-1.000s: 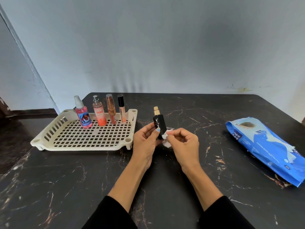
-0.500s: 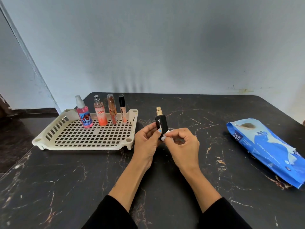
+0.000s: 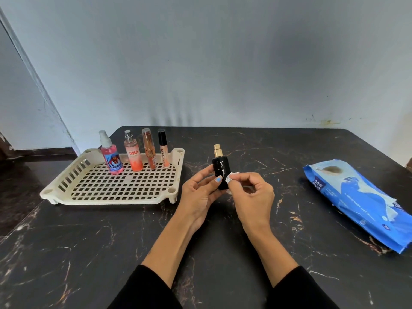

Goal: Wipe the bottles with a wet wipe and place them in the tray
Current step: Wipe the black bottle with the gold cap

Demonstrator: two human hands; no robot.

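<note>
— How is the black bottle (image 3: 220, 172) held?
— It is gripped upright by the left hand (image 3: 199, 195), just above the table (image 3: 200, 241); a wipe (image 3: 230, 177) is pinched against it by the right hand (image 3: 250, 197).
— What could be risked?
— The wet glass could be let slip, or the bottles (image 3: 133, 152) in the tray (image 3: 111, 197), left of the hands, toppled.
</note>
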